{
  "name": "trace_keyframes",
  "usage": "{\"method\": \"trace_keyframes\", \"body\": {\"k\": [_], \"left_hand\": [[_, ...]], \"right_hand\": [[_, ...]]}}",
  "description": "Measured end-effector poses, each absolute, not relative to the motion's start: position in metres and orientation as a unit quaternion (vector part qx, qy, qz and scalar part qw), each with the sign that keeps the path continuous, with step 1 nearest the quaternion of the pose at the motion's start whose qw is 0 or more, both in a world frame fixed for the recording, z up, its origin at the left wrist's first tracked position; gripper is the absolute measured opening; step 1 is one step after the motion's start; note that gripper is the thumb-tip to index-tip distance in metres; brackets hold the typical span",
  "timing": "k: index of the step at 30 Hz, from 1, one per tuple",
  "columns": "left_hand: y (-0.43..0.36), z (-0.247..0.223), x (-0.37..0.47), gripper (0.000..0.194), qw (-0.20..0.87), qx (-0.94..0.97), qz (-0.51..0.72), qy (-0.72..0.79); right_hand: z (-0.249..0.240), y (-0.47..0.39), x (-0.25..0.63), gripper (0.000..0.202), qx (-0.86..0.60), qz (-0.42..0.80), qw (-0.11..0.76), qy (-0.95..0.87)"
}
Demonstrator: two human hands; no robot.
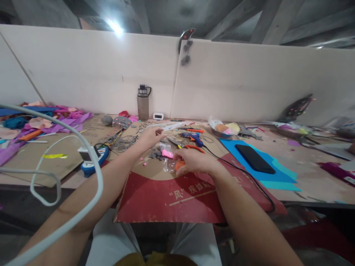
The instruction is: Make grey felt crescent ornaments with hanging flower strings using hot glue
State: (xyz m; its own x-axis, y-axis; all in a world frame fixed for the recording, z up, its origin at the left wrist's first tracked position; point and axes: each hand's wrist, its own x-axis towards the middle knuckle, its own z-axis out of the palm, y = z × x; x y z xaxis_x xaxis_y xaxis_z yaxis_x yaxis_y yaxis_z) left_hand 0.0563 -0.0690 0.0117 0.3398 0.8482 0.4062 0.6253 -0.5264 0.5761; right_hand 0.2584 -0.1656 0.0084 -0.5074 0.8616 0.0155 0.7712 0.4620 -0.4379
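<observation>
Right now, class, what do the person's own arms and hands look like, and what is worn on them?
Both forearms are bare to the frame's edge: no sleeves, gloves, watch or bracelets visible. The left hand and right hand show no rings or markings that can be made out.

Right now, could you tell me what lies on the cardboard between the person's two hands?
In the head view, a pink piece and small dark grey scraps lie between the left hand and the right hand, on the cardboard.
</observation>
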Motion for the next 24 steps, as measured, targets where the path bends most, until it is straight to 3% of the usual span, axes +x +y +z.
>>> {"method": "trace_keyframes", "body": {"k": [4, 8, 11, 13, 19, 21, 24], "left_hand": [[-0.077, 0.024, 0.05, 0.027, 0.267, 0.778, 0.349, 0.448], [-0.088, 0.04, 0.048, 0.043, 0.407, 0.721, 0.345, 0.441], [-0.092, 0.045, 0.048, 0.059, 0.504, 0.687, 0.304, 0.425], [-0.094, 0.044, 0.049, 0.062, 0.556, 0.675, 0.27, 0.402], [-0.094, 0.039, 0.054, 0.029, 0.524, 0.7, 0.323, 0.361], [-0.092, 0.037, 0.055, 0.029, 0.499, 0.701, 0.347, 0.373], [-0.088, 0.034, 0.056, 0.031, 0.483, 0.704, 0.368, 0.369]], "right_hand": [[0.017, -0.166, 0.263, 0.035, -0.443, 0.257, 0.173, -0.841], [0.017, -0.157, 0.261, 0.024, -0.457, 0.226, 0.406, -0.758], [0.009, -0.146, 0.256, 0.024, -0.46, 0.117, 0.507, -0.719], [0.003, -0.14, 0.253, 0.024, -0.445, 0.037, 0.514, -0.732], [-0.001, -0.14, 0.244, 0.025, -0.452, -0.092, 0.477, -0.748], [0.001, -0.142, 0.238, 0.028, -0.473, -0.096, 0.486, -0.729], [0.005, -0.144, 0.229, 0.02, -0.468, -0.003, 0.509, -0.722]]}}
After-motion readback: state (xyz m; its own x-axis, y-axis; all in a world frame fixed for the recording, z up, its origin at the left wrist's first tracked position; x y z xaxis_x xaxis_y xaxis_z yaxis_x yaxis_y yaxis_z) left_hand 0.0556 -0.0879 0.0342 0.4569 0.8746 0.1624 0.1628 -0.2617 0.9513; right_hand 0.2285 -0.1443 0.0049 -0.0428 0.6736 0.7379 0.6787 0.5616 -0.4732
